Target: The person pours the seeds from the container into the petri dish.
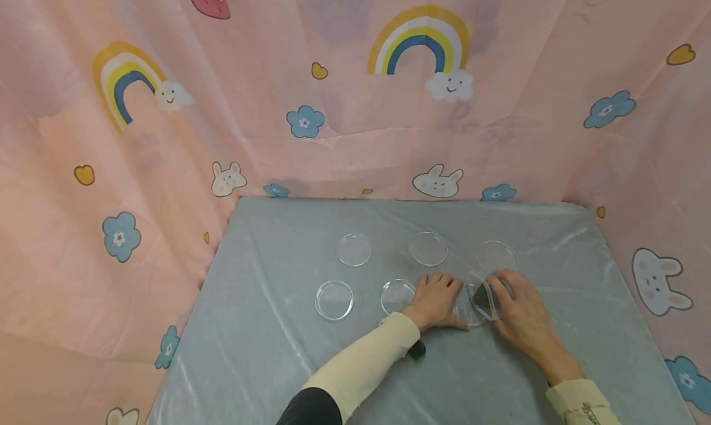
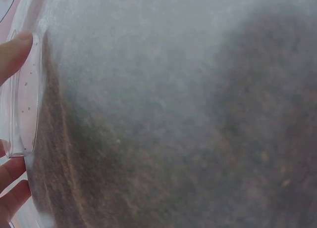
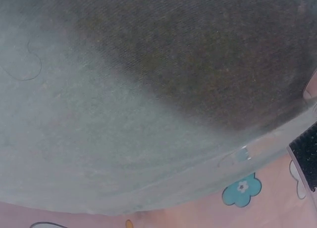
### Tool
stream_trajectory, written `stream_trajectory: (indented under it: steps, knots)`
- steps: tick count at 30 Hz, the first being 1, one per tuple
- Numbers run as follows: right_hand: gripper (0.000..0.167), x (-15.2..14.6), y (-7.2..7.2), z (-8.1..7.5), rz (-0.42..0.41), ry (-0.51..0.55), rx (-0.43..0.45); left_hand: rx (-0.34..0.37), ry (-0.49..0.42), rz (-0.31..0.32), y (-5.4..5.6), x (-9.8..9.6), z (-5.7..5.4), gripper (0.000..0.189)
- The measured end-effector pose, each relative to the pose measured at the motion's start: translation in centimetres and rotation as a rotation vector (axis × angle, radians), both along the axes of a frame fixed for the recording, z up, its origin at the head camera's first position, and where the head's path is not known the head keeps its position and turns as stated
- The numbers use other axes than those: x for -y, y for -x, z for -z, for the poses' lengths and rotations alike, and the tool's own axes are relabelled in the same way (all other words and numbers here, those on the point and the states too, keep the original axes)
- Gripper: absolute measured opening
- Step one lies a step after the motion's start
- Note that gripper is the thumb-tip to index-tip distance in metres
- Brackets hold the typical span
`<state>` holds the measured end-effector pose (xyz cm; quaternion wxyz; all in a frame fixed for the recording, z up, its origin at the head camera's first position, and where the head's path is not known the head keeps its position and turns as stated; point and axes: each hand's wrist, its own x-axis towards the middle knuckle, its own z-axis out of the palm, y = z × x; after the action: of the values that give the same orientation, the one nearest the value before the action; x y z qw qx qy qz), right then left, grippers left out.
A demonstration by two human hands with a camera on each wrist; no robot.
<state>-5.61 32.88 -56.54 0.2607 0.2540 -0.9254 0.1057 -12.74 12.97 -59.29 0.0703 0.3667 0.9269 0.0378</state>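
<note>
My left hand [image 1: 436, 303] rests on the cloth with its thumb and fingers at opposite sides of a clear, shallow round dish [image 1: 465, 313]. In the left wrist view, the dish [image 2: 29, 97] shows a few small dark specks, with the thumb on its edge. Just to the right, my right hand [image 1: 524, 317] grips a clear container [image 1: 491, 301], which is tilted at the dish's right side. Dark, fine-grained material [image 3: 306, 156] lies inside that container, seen close in the right wrist view. A fingertip [image 3: 311, 87] shows at that view's edge.
Three more clear dishes stand in a back row: left [image 1: 355, 250], middle [image 1: 429, 248] and right [image 1: 498, 254]. Two others, one [image 1: 334, 300] and another [image 1: 397, 297], stand left of my left hand. Grey cloth [image 1: 250, 326] covers the table; a patterned pink curtain [image 1: 355, 141] surrounds it.
</note>
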Motion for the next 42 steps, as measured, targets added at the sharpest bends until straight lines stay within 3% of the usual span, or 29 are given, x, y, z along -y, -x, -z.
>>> stream_trajectory:
  steps: [26,42]
  knots:
    - [0.080,-0.3,0.0,0.2,-0.002,0.027,0.003,-0.020,0.012,0.005,-0.2,0.1,-0.3,0.093]
    - [0.078,-1.0,-0.7,1.3,0.118,0.275,0.057,-0.027,0.020,0.002,-0.2,0.0,-0.4,0.091]
